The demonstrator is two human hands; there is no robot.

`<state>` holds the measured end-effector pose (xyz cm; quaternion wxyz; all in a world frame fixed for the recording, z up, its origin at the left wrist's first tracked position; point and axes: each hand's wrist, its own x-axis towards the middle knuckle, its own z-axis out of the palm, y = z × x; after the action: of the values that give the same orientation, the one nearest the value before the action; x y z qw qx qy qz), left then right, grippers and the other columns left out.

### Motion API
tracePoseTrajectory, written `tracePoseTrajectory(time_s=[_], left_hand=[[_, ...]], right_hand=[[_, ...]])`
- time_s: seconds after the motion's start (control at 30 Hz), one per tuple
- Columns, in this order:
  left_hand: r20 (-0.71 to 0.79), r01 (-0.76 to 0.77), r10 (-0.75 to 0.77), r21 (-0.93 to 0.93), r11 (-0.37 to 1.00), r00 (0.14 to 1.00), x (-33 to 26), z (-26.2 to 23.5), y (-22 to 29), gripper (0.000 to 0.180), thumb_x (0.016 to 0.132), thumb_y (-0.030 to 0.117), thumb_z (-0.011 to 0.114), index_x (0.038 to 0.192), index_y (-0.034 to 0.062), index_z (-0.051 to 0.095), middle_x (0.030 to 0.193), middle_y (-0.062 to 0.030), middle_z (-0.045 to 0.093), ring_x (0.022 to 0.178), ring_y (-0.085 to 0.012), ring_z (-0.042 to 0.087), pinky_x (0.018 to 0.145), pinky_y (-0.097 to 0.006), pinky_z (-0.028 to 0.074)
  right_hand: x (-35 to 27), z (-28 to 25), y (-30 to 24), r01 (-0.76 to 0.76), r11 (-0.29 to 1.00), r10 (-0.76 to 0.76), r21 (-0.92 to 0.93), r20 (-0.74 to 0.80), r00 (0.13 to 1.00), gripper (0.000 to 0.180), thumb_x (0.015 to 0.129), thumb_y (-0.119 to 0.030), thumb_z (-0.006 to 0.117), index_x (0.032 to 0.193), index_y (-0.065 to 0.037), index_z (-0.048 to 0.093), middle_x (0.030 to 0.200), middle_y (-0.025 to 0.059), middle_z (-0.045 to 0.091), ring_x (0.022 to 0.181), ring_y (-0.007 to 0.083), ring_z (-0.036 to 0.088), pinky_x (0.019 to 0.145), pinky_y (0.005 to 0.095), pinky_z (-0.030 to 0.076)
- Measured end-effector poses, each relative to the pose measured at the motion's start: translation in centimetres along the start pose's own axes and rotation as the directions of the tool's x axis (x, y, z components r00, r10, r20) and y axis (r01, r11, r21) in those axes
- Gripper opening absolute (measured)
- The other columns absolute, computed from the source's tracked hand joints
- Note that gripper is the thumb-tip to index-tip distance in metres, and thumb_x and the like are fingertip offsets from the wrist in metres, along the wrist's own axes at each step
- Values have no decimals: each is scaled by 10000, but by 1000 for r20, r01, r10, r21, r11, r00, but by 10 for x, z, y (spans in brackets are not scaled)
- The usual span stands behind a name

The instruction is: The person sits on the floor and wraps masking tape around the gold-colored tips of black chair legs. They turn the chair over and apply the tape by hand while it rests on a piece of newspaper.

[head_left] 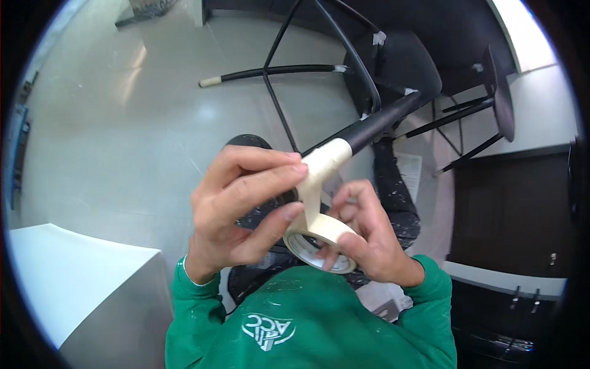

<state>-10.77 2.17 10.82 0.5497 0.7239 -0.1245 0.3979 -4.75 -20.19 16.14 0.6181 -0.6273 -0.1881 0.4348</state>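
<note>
A black chair leg [382, 123] points toward me, its near end wrapped in cream masking tape [330, 156]. My left hand [236, 206] has its fingertips pressed on the taped end and on the strip's edge. From there a stretch of tape runs down to the roll of masking tape [327, 229]. My right hand [375, 240] grips that roll, thumb on its outer side and fingers through the ring. The leg belongs to a black chair [405, 61] lying tipped over, with another leg [276, 71] capped in cream tape at its tip.
A second black chair [501, 95] lies at the right, near a dark cabinet [510, 209]. A white box-like surface [92, 264] stands at the lower left. Paper sheets [409, 172] rest on the grey floor [135, 135] beside my paint-specked trouser leg.
</note>
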Motion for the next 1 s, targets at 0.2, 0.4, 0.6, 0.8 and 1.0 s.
tracePoseTrajectory(time_s=[0.2,0.4,0.6,0.8,1.0], left_hand=[[-96,184,-171,146,972,980,-1,17,30,410,733,75,876,1098,-4,706,1056,-174,693,946,-226,685,766,-303,551],[-34,274,-293,466,841,956,10,31,53,399,758,17,860,1126,3,704,992,-126,716,841,-217,678,742,-319,550],[50,59,-132,700,712,990,14,28,56,405,763,39,870,1132,22,705,968,-125,724,838,-235,694,744,-329,552],[91,-10,-91,763,646,992,13,29,53,382,789,36,848,1133,18,683,970,-140,717,838,-259,691,742,-347,550],[96,-75,-3,801,594,995,2,32,40,432,783,48,862,1159,2,654,982,-155,705,832,-305,686,721,-366,549]], right_hand=[[36,18,39,270,958,-273,97,15,962,384,973,-111,657,1315,34,557,989,54,572,780,87,578,659,254,480],[61,25,52,594,803,-581,-40,-271,767,158,894,-45,704,1026,39,729,995,107,614,739,145,606,615,288,478],[67,25,43,650,437,-885,-621,-171,432,68,776,-28,747,793,-10,684,776,98,557,688,280,592,570,376,483],[64,18,40,534,210,-946,-819,-33,321,71,733,-59,723,757,-46,658,730,43,515,652,223,560,536,345,457],[57,8,47,542,139,-929,-829,80,360,153,752,-99,658,873,-22,711,770,39,547,737,205,593,602,332,488]])
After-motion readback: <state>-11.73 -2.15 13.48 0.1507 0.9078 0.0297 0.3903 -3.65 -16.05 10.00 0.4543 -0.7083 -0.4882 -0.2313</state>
